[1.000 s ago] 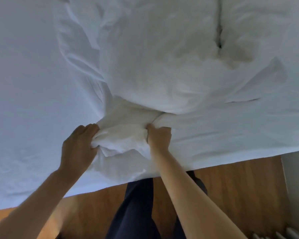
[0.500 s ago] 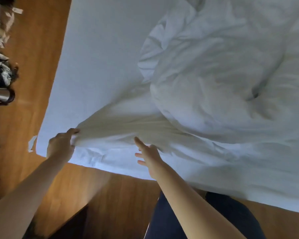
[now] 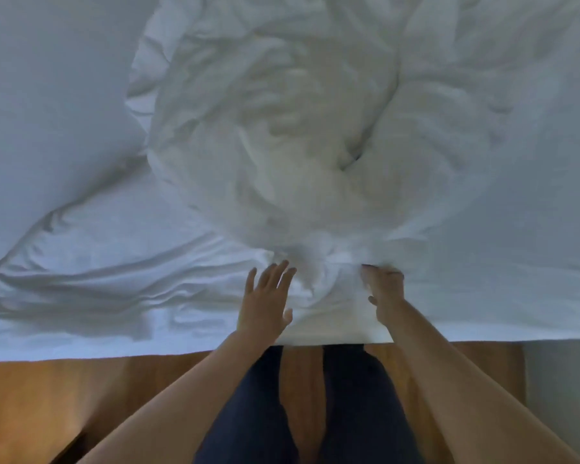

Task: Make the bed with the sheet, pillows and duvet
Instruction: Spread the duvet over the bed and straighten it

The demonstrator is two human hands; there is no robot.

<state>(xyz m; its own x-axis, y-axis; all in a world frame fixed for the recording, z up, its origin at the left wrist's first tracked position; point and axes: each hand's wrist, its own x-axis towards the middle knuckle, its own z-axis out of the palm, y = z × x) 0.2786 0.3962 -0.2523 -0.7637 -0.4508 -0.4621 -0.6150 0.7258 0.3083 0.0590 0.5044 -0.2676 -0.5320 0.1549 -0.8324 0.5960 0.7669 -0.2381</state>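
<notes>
A crumpled white duvet (image 3: 282, 155) lies bunched in the middle of the bed. One corner of the duvet is stretched flat toward the left edge. Under it the white sheet (image 3: 47, 95) covers the mattress. My left hand (image 3: 265, 299) hovers over the duvet's near edge with its fingers spread and holds nothing. My right hand (image 3: 384, 286) pinches a fold of the duvet just right of that. No pillows are in view.
The bed's near edge (image 3: 148, 349) runs across the frame, with wooden floor (image 3: 64, 396) below it. My legs in dark trousers (image 3: 315, 413) stand against the bed. A pale wall or furniture side (image 3: 563, 380) stands at the lower right.
My left hand let go of the duvet corner it had pulled leftward and came back to the middle, open. My right hand went from open to pinching the duvet.
</notes>
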